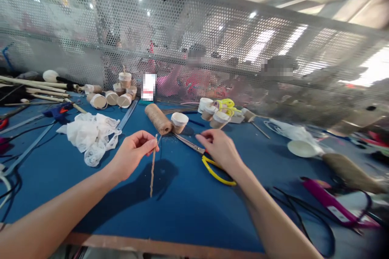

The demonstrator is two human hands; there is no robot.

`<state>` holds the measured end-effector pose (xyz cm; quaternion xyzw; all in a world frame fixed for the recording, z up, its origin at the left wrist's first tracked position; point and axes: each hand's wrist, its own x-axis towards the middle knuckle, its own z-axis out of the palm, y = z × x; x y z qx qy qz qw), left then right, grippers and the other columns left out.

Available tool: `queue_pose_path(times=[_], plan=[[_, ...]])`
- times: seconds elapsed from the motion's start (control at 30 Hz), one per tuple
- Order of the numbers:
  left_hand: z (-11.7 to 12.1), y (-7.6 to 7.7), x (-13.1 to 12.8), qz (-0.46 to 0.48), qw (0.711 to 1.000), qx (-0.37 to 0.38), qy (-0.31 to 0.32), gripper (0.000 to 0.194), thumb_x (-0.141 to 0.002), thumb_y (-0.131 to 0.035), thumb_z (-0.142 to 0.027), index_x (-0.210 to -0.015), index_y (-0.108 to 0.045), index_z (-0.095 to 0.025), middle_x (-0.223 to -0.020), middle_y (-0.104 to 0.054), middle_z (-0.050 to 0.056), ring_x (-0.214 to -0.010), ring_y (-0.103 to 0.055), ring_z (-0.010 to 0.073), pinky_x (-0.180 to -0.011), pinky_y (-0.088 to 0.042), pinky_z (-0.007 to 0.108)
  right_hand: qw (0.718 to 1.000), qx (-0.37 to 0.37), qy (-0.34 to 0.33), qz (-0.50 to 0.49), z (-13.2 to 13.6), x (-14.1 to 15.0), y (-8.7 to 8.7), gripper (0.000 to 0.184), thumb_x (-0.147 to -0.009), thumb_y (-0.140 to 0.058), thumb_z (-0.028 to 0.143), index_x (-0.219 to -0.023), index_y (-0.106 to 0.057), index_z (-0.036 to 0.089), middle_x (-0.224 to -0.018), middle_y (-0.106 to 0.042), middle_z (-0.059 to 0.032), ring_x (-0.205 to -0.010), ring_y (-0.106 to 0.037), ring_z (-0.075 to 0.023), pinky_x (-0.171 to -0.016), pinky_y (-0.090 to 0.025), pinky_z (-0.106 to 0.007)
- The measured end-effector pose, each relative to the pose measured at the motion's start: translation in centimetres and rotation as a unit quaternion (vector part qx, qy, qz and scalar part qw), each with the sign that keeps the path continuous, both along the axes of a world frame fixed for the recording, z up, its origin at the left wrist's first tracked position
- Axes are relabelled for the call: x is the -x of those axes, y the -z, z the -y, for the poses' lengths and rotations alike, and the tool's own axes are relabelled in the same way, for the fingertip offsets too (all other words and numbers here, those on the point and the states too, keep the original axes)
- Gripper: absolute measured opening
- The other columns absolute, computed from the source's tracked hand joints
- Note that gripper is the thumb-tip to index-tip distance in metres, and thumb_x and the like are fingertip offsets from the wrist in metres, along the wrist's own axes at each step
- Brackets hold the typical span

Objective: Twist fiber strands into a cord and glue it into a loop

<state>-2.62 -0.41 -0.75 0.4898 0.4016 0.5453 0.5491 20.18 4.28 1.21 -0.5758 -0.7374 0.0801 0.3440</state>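
My left hand (133,151) pinches the top of a short piece of jute twine (152,170) that hangs down over the blue table (182,206). Just behind it lies a spool of jute twine (158,118) on its side, next to a small white-lined cup (179,122). My right hand (220,147) rests over the yellow-handled scissors (206,158); its fingers are curled above the blades, and whether they grip the scissors is unclear.
White lace fabric (91,135) lies at the left, with several twine-wrapped cups (117,95) and wooden sticks (36,87) behind. More cups (214,113) stand at centre back. A perforated metal screen (194,48) closes the far side. Cables and a magenta tool (330,202) lie at the right.
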Motion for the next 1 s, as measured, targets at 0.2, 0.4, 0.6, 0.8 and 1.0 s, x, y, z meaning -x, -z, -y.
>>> queue_pose_path(times=[0.2, 0.4, 0.6, 0.8, 1.0], plan=[[0.4, 0.3, -0.5, -0.025, 0.998, -0.032, -0.049, 0.015, -0.076, -0.059, -0.027, -0.071, -0.053, -0.015, -0.064, -0.056, -0.002, -0.058, -0.046, 0.0078, -0.058, -0.038, 0.021, 0.971, 0.111, -0.171, -0.127, 5.0, 8.3, 0.7, 0.022, -0.069, -0.067, 0.031, -0.076, -0.053, 0.017, -0.067, -0.062, 0.0002, -0.051, -0.052, -0.0093, -0.048, -0.043, -0.022], [0.7, 0.2, -0.8, -0.058, 0.996, -0.044, -0.058, 0.014, -0.075, -0.059, -0.028, -0.072, -0.054, -0.015, -0.066, -0.06, -0.001, -0.06, -0.051, 0.0096, -0.059, -0.041, 0.023, 0.976, 0.062, -0.144, -0.153, 5.3, 8.4, 2.0, 0.012, -0.077, -0.056, 0.024, -0.068, -0.049, 0.019, -0.057, -0.054, 0.0029, -0.046, -0.046, -0.0082, -0.044, -0.038, -0.02], [0.7, -0.2, -0.6, -0.137, 0.984, -0.079, -0.086, 0.013, -0.073, -0.061, -0.029, -0.072, -0.059, -0.016, -0.069, -0.062, 0.0, -0.065, -0.055, 0.0123, -0.063, -0.043, 0.024, 0.987, -0.011, -0.131, -0.091, 5.6, 7.5, 2.2, 0.013, -0.081, -0.05, 0.024, -0.07, -0.052, 0.019, -0.061, -0.055, 0.0003, -0.053, -0.05, -0.0107, -0.05, -0.041, -0.022], [0.6, -0.3, -0.2, -0.167, 0.978, -0.091, -0.083, 0.012, -0.073, -0.061, -0.028, -0.072, -0.058, -0.016, -0.072, -0.064, 0.001, -0.066, -0.055, 0.0123, -0.063, -0.043, 0.024, 0.987, -0.019, -0.14, -0.074, 5.6, 7.2, 2.3, 0.013, -0.084, -0.048, 0.022, -0.072, -0.051, 0.019, -0.064, -0.056, -0.0004, -0.056, -0.051, -0.0115, -0.054, -0.042, -0.023], [0.4, -0.5, -0.1, -0.162, 0.98, -0.087, -0.071, 0.011, -0.073, -0.06, -0.027, -0.071, -0.058, -0.016, -0.072, -0.063, 0.001, -0.068, -0.055, 0.013, -0.065, -0.043, 0.024, 0.978, 0.039, -0.171, -0.111, 5.6, 7.0, 2.0, 0.013, -0.084, -0.047, 0.026, -0.074, -0.051, 0.019, -0.064, -0.055, -0.0001, -0.055, -0.049, -0.0111, -0.052, -0.042, -0.022]])
